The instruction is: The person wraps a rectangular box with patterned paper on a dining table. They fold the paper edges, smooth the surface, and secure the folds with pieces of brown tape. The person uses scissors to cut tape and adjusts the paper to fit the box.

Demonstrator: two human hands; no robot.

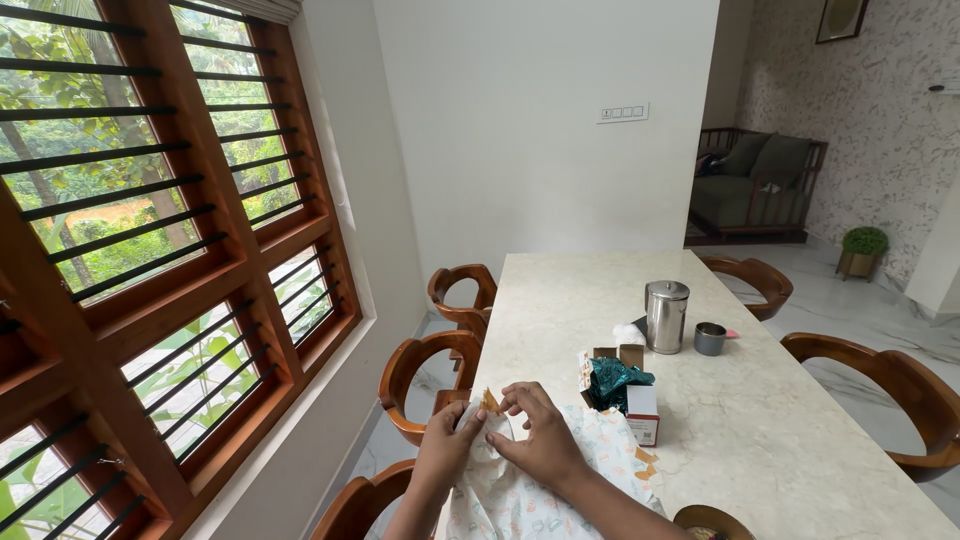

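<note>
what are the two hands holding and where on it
Both the left hand and right hand pinch the top edge of a white patterned cloth, beside a small tan piece.

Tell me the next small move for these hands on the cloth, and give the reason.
Probably keep the pinch and draw the small tan piece a little away from the cloth. Both the left hand and the right hand are bunched at that one spot at the table edge, fingertips closed on it, so it looks only partly freed.

pale patterned cloth (540, 490), bunched, table's near edge
</note>
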